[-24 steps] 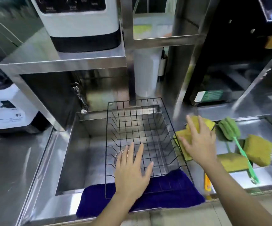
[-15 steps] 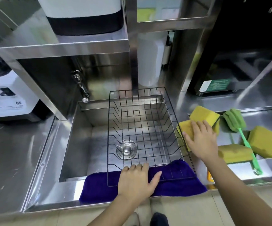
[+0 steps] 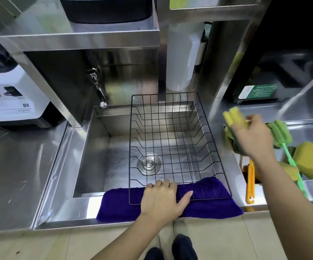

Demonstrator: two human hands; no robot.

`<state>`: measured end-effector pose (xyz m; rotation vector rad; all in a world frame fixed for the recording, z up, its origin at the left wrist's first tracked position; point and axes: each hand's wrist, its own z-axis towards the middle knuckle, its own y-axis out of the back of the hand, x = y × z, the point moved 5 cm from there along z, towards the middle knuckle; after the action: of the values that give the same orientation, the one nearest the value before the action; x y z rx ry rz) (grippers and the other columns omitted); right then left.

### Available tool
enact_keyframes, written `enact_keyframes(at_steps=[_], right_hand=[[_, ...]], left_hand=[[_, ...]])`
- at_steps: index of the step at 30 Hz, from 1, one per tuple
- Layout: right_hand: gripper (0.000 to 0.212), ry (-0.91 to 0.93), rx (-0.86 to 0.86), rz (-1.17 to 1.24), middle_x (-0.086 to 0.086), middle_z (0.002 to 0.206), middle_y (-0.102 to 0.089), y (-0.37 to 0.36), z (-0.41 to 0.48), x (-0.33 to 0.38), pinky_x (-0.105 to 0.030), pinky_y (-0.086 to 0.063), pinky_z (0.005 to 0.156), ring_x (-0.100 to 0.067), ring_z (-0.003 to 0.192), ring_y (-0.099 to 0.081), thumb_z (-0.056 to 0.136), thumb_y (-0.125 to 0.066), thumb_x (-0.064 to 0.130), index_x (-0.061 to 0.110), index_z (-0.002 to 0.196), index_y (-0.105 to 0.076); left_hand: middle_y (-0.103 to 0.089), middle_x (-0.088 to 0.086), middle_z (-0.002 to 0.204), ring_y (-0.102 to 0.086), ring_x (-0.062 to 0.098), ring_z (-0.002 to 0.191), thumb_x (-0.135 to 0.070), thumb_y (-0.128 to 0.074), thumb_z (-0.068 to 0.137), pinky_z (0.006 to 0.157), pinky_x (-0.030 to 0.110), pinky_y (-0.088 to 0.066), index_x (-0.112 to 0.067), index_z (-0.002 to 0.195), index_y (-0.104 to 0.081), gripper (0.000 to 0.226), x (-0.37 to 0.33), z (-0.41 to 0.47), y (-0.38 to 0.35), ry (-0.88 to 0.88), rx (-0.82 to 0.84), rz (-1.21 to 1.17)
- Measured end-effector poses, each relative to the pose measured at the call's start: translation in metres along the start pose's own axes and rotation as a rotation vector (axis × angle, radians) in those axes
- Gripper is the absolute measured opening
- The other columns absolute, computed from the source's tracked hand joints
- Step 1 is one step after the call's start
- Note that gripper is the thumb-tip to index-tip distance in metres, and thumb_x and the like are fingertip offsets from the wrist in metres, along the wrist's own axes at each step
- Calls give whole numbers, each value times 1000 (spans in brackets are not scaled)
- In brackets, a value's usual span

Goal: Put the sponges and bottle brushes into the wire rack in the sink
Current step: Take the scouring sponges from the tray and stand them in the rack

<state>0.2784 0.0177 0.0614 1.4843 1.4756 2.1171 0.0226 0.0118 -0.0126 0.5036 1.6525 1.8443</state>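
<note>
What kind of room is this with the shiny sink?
Probably a cafe or restaurant kitchen's washing-up spot. Everything is stainless steel: the sink and the shelf above it. A white blender-like machine stands on the counter, and yellow sponges lie beside the sink.

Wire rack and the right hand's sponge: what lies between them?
Only bare steel counter separates the wire rack from the sponge gripped in the right hand, per the head view.

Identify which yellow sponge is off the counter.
The yellow sponge gripped in the right hand, raised beside the wire rack. The other sponges lie in the right basin by the green brush.
</note>
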Motion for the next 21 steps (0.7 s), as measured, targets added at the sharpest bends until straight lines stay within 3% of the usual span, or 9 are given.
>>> enact_keyframes(at_steps=[3,5,7,9,12,18,21], right_hand=[[30,-19,21,400,-4,91,-58,12,7,27,-33,-42,68,-26,88,-52,76,-52,32,17,102,-57],[9,-108,244,713,-2,82,-55,-6,2,40,-30,-45,60,-23,83,-53,77,-51,21,19,82,-58],[9,-218,568,874,-9,89,-59,-40,-13,45,-34,-51,60,-25,83,-60,81,-49,19,18,79,-57],[11,-279,826,852,-11,101,-62,-75,-34,40,-35,-54,62,-25,90,-62,84,-48,21,16,87,-58],[14,-356,1032,768,-13,106,-61,-119,-62,27,-37,-53,71,-26,96,-61,85,-51,21,13,95,-57],[20,-399,1180,586,-14,104,-65,-166,-85,14,-39,-50,83,-26,97,-61,87,-52,24,13,97,-64],[22,-396,1210,575,-16,107,-66,-175,-92,18,-37,-50,81,-26,98,-61,89,-53,18,8,101,-68]], left_hand=[[-63,-1,63,-60,17,57,-60,-31,84,47,31,-47,-15,65,-66,60,0,0,1,2,4,-18],[-64,0,65,-60,18,60,-60,-30,84,49,30,-49,-14,67,-66,60,1,-2,2,-3,7,-23],[-64,1,67,-60,19,61,-59,-31,85,51,30,-50,-14,68,-66,59,2,-4,4,-11,-2,-28],[-64,1,66,-60,19,61,-58,-32,85,54,30,-50,-14,69,-65,57,3,-7,6,-15,-7,-37],[-64,-1,67,-59,18,63,-58,-34,85,58,28,-49,-16,70,-65,54,7,-13,7,-25,-21,-29],[-65,-1,69,-59,18,67,-57,-40,86,61,27,-46,-17,72,-63,48,9,-17,8,-66,-36,-6],[-63,1,67,-57,19,64,-56,-42,86,60,28,-46,-16,71,-62,48,9,-17,8,-62,-34,-20]])
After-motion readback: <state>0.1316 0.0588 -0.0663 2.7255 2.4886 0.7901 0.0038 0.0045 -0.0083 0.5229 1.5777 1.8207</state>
